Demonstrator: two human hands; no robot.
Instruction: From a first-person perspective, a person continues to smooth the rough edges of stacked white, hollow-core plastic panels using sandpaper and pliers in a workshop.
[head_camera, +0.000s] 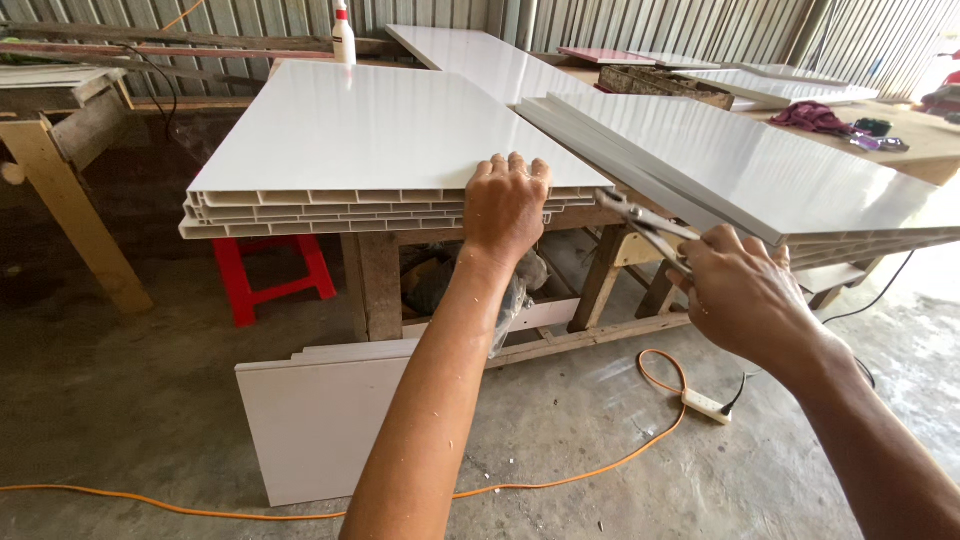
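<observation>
Left hand (505, 205): fingers draped flat over the near edge of a stack of white hollow-core panels (370, 135); palm presses the edge, nothing enclosed in the grip.
Right hand (745, 295): curled tight round the handles of metal pliers (645, 226); handles mostly hidden inside the fist.
Pliers, look: grey, bare steel, slim; two arms meet near the tip.
Pliers, axis: long axis runs diagonal, from the right hand up and left; nose points toward the gap between the two panel stacks, just below the corner of the right-hand panel (760, 165). Whether the nose bites anything, cannot tell.
Panel stack, look: glossy white faces, several sheets deep, cut ends showing rows of rectangular cells; lies flat on a rough wooden workbench (375, 285).
Right-hand panel: same white gloss, long axis angled away to the upper left, its near corner overhanging the bench.
Floor: concrete; orange extension cable (560, 480) ending in a white socket strip (706, 405); a white offcut board (315, 420) leaning against the bench; red plastic stool (270, 275) beneath.
Back: white spray bottle (343, 35) against corrugated metal wall.
</observation>
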